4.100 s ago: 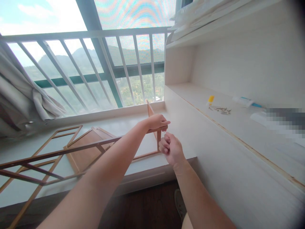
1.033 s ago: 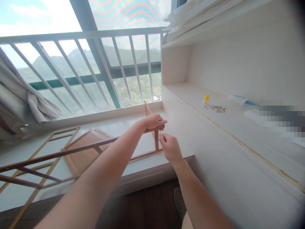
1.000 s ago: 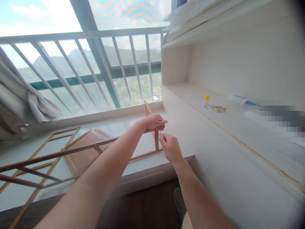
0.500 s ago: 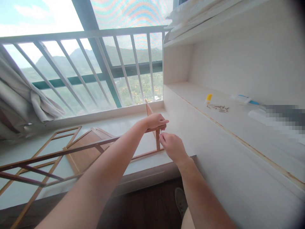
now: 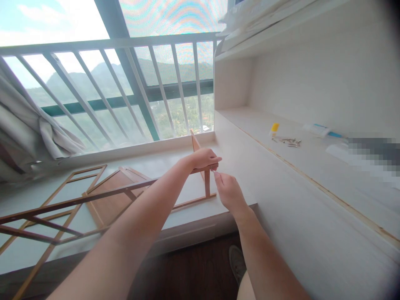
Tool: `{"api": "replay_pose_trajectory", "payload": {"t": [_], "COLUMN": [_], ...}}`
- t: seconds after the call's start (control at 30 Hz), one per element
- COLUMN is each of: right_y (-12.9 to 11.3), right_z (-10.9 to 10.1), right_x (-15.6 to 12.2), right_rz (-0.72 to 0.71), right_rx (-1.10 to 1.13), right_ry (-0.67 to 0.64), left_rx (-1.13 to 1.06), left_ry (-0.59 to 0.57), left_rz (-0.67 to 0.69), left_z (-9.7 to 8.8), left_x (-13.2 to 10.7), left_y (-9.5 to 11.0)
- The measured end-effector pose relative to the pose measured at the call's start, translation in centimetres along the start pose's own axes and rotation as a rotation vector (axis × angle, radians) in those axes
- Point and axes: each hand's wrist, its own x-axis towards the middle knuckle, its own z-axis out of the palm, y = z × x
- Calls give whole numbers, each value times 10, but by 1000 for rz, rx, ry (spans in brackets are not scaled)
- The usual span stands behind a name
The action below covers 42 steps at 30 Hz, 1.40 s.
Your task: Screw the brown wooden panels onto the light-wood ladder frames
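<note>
In the head view, my left hand [image 5: 203,159] is clamped over the top corner of the wooden frame [image 5: 207,185], which stands on the windowsill [image 5: 150,160] with its long rail running leftward. My right hand [image 5: 229,191] is just below that corner, fingertips narrowed (holding what, I cannot tell).

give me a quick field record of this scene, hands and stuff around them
left hand: grips the top corner of the frame
right hand: fingertips pinched just under that corner; what they hold is too small to tell
frame: stands on the sill
panel: lies flat on the sill, further left
shelf: screws and a tube
</note>
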Motion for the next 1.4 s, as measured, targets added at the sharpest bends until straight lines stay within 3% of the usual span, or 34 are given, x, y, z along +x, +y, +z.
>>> {"api": "replay_pose_trajectory", "payload": {"t": [0.2, 0.37, 0.57, 0.9, 1.13, 1.27, 1.4], "right_y": [-4, -21, -30, -19, -6, -3, -1], "right_z": [18, 28, 27, 22, 13, 11, 13], "right_x": [-5, -8, -10, -10, -11, -9, -7], "right_rz": [269, 458, 545, 396, 77, 53, 105], "right_rx": [596, 1174, 1479, 935, 136, 49, 233], "right_ry": [-53, -11, -99, 30, 71, 55, -1], "left_rx": [1, -3, -21, -26, -14, -18, -7], "left_ry": [0, 0, 7, 13, -5, -12, -8], "left_rz": [3, -3, -5, -27, -2, 1, -8], "left_z": [1, 1, 0, -1, 0, 0, -1], "left_x": [2, 2, 0, -3, -1, 0, -1], "left_y": [-2, -3, 1, 6, 2, 2, 4]}}
